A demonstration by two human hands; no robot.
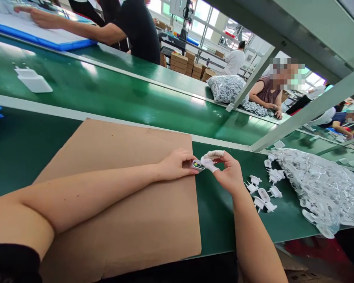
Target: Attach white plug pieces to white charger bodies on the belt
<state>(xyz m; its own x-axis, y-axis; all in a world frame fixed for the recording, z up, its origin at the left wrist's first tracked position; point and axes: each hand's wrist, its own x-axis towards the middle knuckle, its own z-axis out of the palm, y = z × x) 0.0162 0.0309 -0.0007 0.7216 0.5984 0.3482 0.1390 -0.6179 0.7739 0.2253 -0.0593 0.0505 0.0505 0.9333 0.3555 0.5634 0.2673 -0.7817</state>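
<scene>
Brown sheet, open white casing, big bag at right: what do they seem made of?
Brown sheet: likely cardboard, matte, with a creased edge.
Open white casing: perhaps moulded plastic, smooth with an even rim.
Big bag: apparently clear plastic film, glossy, wrinkled, white pieces showing through.

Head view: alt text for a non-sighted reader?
The left hand holds a white casing, inner parts showing in its open end, at the edge of a cardboard sheet; the right hand, fingers white-tipped, is beside it. White plug parts and a clear bag lie right, on the green table.
</scene>
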